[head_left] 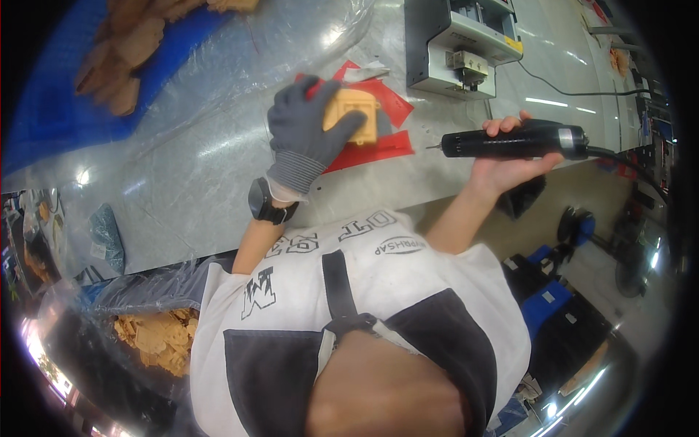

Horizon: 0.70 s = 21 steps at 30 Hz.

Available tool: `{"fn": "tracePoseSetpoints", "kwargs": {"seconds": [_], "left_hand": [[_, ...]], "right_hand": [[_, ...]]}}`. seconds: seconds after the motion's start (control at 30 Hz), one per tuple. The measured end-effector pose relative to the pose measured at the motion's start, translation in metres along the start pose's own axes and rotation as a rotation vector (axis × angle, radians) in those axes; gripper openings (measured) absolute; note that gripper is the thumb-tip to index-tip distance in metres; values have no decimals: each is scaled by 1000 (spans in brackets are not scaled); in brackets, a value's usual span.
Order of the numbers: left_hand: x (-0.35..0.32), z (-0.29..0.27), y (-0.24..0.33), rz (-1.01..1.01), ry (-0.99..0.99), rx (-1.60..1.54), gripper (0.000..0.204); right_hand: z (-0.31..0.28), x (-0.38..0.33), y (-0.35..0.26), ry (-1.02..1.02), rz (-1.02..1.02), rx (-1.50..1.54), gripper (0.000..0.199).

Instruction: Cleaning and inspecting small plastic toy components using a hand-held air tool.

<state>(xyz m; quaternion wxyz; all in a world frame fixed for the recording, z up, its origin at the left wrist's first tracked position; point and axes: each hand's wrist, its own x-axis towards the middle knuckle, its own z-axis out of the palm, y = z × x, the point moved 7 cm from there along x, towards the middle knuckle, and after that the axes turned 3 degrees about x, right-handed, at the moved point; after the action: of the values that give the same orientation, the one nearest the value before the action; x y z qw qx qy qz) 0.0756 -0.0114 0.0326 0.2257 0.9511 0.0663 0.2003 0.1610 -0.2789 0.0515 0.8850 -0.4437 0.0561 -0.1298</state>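
Grey knit fabric is covering the left hand (302, 124), which is lying just before twelve o'clock in the head view, its fingers clamped on a yellow plastic part (357, 103) with the thumb pressing across the near face. That part is sitting at twelve o'clock, above red sheeting (382, 148) that is spreading over the grey table (218, 167). At two o'clock the bare right hand (502, 169) is holding a black electric driver (466, 144), fingers and thumb closed around its body; its thin bit is pointing toward nine o'clock, near the red sheeting and apart from the part. A dark watch (271, 202) is circling the left wrist. At one o'clock a grey machine (466, 44) is standing on the table. Toward ten o'clock, brownish-orange pieces (124, 58) are lying heaped on a blue surface (51, 124), with clear plastic film (240, 73) spreading beside it. At eight o'clock, a pile of orange pieces (156, 339) is showing beside the person.
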Motion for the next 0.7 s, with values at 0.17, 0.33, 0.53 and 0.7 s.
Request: {"fn": "tracePoseSetpoints", "kwargs": {"seconds": [0.17,0.33,0.53,0.7], "left_hand": [[-4,13,-2,-63,-37,-20,47],[-6,11,-1,-307,-221,-145,50],[-8,18,-17,-176,-293,-87,52],[-7,17,-23,-110,-137,-193,42]], "right_hand": [[0,1,-4,-37,-117,-37,84],[24,3,-28,-158,-362,-82,87],[26,4,-26,-151,-362,-154,86],[24,1,-18,-160,-335,-155,85]]}}
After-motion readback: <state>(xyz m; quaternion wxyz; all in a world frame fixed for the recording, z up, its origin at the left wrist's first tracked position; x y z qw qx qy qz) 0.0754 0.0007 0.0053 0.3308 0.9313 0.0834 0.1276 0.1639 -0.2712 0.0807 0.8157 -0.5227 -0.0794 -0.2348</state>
